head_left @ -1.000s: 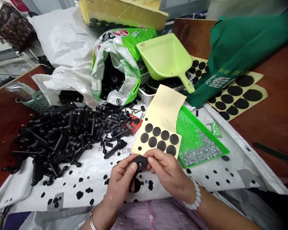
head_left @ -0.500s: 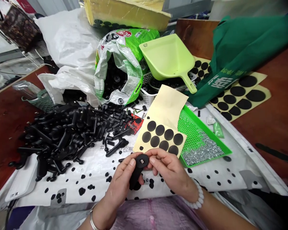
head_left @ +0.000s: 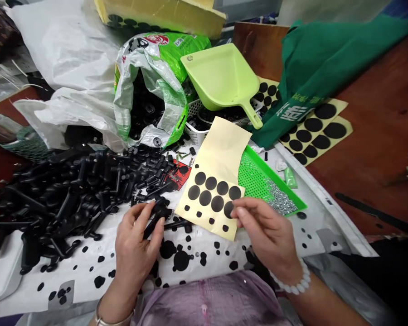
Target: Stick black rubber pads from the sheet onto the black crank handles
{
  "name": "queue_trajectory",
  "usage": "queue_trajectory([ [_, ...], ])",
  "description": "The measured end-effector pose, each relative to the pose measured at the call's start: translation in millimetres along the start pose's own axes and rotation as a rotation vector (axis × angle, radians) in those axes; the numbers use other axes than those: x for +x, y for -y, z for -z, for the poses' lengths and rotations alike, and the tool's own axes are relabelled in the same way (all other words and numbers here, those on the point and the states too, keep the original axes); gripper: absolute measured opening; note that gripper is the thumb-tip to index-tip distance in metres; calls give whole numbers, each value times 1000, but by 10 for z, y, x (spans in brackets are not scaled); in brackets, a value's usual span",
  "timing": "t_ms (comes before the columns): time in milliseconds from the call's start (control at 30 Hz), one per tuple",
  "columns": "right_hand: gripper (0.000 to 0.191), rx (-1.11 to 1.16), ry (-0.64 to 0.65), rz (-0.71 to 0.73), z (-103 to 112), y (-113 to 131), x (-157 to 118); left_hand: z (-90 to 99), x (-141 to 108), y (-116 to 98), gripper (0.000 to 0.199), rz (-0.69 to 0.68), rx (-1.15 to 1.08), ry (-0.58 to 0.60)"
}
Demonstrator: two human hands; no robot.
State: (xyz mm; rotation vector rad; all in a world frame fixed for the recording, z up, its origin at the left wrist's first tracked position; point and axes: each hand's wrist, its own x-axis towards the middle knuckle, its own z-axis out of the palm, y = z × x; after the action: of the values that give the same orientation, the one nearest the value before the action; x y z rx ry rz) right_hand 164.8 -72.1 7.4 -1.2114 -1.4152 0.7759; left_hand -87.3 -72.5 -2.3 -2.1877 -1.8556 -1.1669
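My left hand (head_left: 136, 240) is closed around a black plastic bracket part (head_left: 160, 209), above the table's front left of centre. Its fingers and thumb hide much of the part. My right hand (head_left: 263, 231) pinches at the edge of a round black sticker (head_left: 228, 209) on the right side of a cream backing sheet (head_left: 224, 136). Several round black stickers and small black dots sit on that sheet. Just left of my left hand lies a heap of black plastic arms (head_left: 64, 194). Another black rod-like part (head_left: 178, 224) rests beside the sheet.
A green perforated tray (head_left: 258, 174) of small metal pieces lies right of the sheet. Behind stand a green-and-white bag (head_left: 177, 54) of black discs, a white basket (head_left: 195, 136) and a lime dustpan (head_left: 224, 77). More sticker sheets (head_left: 329, 122) lie at right.
My hands have moved apart. The left went left with a black part, whose round end no longer faces up; the right left that part and reached the sticker sheet. The view shifted right.
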Motion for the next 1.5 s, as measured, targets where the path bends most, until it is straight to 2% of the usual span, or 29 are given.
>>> queue_trajectory([
  [67, 10, -98, -62, 18, 94, -92, 1, -10, 3, -61, 41, -49, -22, -68],
  [100, 9, -157, -72, 50, 125, -134, 2, -24, -11, -129, 38, -36, -100, -50],
  [133, 8, -220, -74, 91, 145, -171, 4, -45, -34, -217, 32, 5, -213, 31],
  [200, 9, -343, -68, 162, 158, -225, 10, -114, -89, -417, 20, 190, -498, 361],
  [267, 12, -447, -46, 184, 143, -257, 20, -211, -131, -597, 22, 482, -776, 716],
  [300, 13, -498, -40, 189, 129, -268, 27, -263, -138, -665, 28, 618, -903, 802],
  [333, 15, -553, -35, 197, 114, -275, 35, -313, -135, -716, 32, 729, -1024, 826],
  [433, 19, -710, -39, 216, 70, -287, 67, -430, -71, -785, 30, 945, -1315, 712],
  [533, 22, -753, -8, 200, 48, -289, 100, -504, 11, -806, 24, 1066, -1475, 629],
  [633, 21, -733, 25, 229, 45, -288, 115, -578, 66, -842, 21, 1081, -1539, 586],
  [867, 13, -612, -5, 343, 50, -233, 97, -765, 197, -974, 29, 1096, -1590, 504],
  [967, 13, -563, -26, 374, 52, -161, 101, -809, 224, -992, 29, 1124, -1551, 396],
  [1100, 14, -573, -99, 386, 34, -107, 145, -819, 186, -983, 50, 1090, -1594, 233],
  [1333, 18, -662, -74, 338, -87, -163, 194, -764, 135, -959, 58, 1074, -1704, 299],
  [1500, 11, -566, -64, 241, -82, -162, 192, -754, 126, -939, 54, 1057, -1745, 333],
])
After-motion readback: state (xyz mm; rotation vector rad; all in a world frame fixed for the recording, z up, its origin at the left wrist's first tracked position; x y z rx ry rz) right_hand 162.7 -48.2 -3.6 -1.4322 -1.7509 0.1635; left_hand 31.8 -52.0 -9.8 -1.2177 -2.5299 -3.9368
